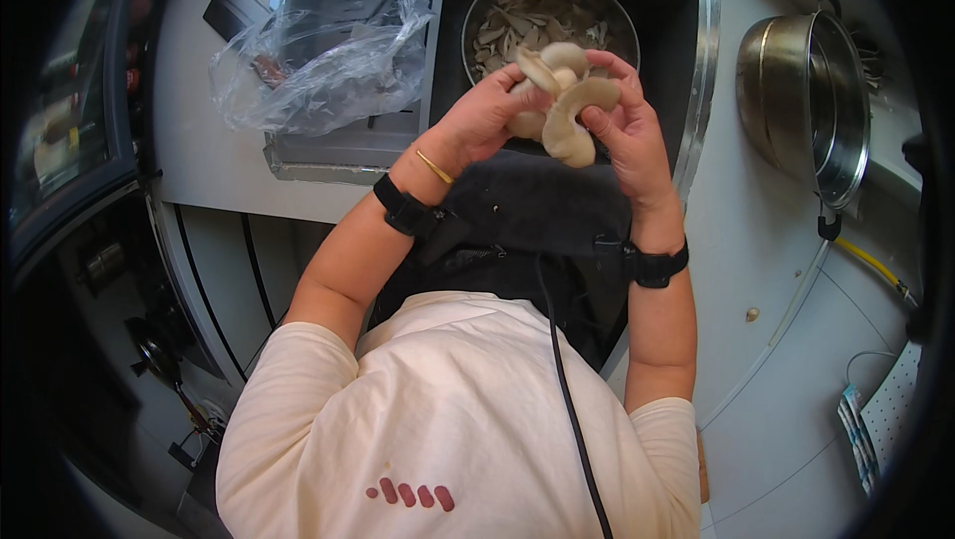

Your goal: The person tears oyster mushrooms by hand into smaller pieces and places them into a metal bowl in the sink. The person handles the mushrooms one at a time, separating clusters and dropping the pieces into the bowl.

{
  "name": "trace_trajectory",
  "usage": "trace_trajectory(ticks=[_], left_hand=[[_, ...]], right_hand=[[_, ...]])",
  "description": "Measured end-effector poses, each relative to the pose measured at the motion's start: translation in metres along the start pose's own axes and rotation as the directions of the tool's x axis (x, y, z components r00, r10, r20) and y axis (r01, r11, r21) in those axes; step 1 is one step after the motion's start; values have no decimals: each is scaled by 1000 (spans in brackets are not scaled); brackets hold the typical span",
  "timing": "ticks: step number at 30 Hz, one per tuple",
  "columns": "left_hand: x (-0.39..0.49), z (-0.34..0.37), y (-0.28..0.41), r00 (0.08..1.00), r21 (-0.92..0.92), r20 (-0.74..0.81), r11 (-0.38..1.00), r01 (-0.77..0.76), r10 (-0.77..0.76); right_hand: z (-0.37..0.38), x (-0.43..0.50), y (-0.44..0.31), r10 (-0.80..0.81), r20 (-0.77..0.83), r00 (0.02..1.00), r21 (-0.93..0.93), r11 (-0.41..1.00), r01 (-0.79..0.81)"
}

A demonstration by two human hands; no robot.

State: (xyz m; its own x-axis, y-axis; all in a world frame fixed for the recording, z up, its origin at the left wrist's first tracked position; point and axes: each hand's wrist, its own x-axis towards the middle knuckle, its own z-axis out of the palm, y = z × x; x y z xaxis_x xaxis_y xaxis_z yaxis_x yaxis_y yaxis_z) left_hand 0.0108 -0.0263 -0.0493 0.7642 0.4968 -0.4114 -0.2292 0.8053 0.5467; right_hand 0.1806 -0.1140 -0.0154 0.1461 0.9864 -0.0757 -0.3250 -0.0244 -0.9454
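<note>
Between my two hands is a cluster of oyster mushrooms [571, 110], held over the near edge of a round metal bowl. My left hand [496, 110] grips the cluster's left side, its palm partly hidden. On the right side, my right hand [627, 117] pinches a curled mushroom cap between thumb and fingers. The metal bowl [639, 47] stands in the right basin of the dark sink [671, 76] and holds many torn mushroom pieces [530, 21]. A crumpled clear plastic bag [328, 69] lies over the left basin and its left rim.
A large steel pot [776, 91] with black handles stands on its side at the right. A black object [235, 9] lies left of the sink, partly behind the bag. A small brownish bit [752, 314] rests on the right surface. A black cable [567, 390] runs down my shirt.
</note>
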Motion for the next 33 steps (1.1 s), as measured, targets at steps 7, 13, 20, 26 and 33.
trace_trajectory(ticks=[7, 13, 20, 26, 33], left_hand=[[6, -6, 1, 938, -112, -234, 951, -288, 257], [6, -1, -11, 931, 258, -140, 920, -296, 338], [-2, 24, -19, 933, 174, -166, 941, -291, 320], [0, 23, -17, 933, 165, -220, 954, -252, 285], [-3, 12, -5, 991, -22, -135, 1000, 20, -23]], right_hand=[[-9, -5, 7, -6, -414, 910, 229, 967, 111], [0, 6, 5, 82, -399, 913, 120, 992, -36], [16, 5, 17, -67, -427, 902, -356, 929, -100], [14, 2, 11, 64, -306, 950, -222, 966, -136], [-10, 2, -6, 317, -2, 948, 76, 946, -316]])
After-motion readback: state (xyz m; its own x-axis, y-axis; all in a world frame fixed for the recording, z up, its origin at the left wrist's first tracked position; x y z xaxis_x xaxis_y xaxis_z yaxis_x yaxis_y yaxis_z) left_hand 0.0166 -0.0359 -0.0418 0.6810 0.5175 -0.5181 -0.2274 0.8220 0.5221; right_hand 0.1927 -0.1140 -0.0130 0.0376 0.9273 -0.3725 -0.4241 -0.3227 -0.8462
